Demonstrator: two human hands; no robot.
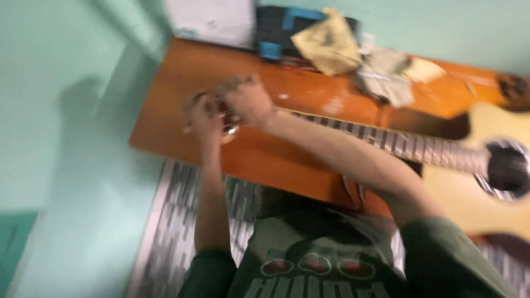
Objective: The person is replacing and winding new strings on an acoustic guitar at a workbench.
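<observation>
Orange worktop carries an acoustic guitar. At its headstock, both hands, left hand and right hand, meet, grip blurred. Steady support there seems wise. Crumpled cloths lie beyond the neck.

Pale mint-green painted walls close in an orange-brown wooden table pushed into the corner. Below it lies a grey-and-white patterned woven mat. The light is dim and greenish, and the whole view is motion-blurred.
</observation>
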